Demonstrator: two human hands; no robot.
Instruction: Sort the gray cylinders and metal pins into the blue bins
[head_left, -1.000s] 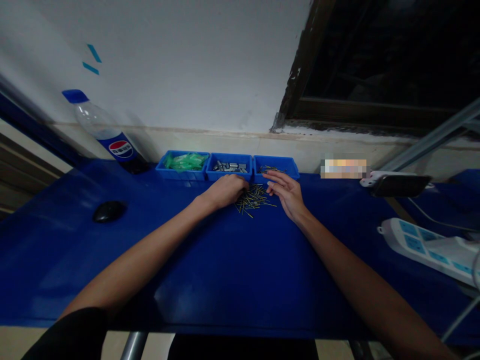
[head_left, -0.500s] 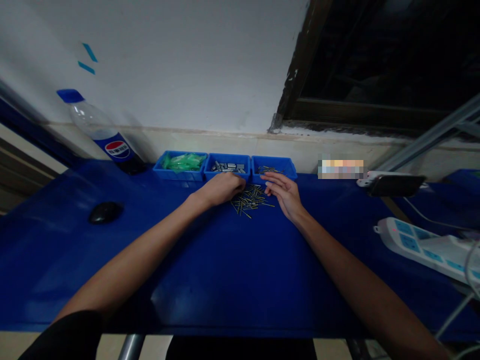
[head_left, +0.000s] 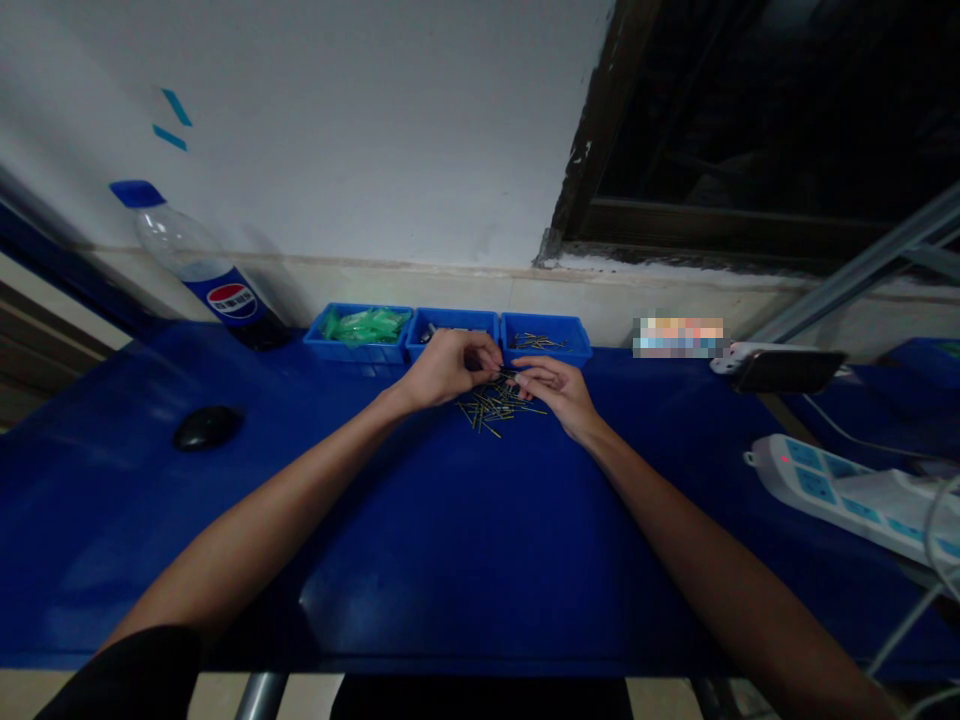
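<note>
On the blue table lies a pile of thin, dark and gold metal rods (head_left: 491,408). Over its far side my left hand (head_left: 448,368) is closed, thumb and fingertips pinched together. My right hand (head_left: 561,395) meets it from the right, its fingers also pinched near the left fingertips. Whatever the fingers hold is too small and too hidden to tell from the rods behind. Just beyond stand three blue bins: the right bin (head_left: 577,338) has a few similar rods, the middle bin (head_left: 413,345) is partly covered by my left hand, and the left bin (head_left: 319,350) contains green plastic pieces.
A cola bottle (head_left: 232,297) stands at the back left, with a black computer mouse (head_left: 205,428) nearer me. At right are a phone (head_left: 787,371) propped sideways and a white power strip (head_left: 832,490) with cables. The wall (head_left: 375,130) rises behind the bins.
My left hand has lifted slightly from the pile. My right hand has moved left and down from before the right bin, and its spread fingers have closed beside my left fingertips.
</note>
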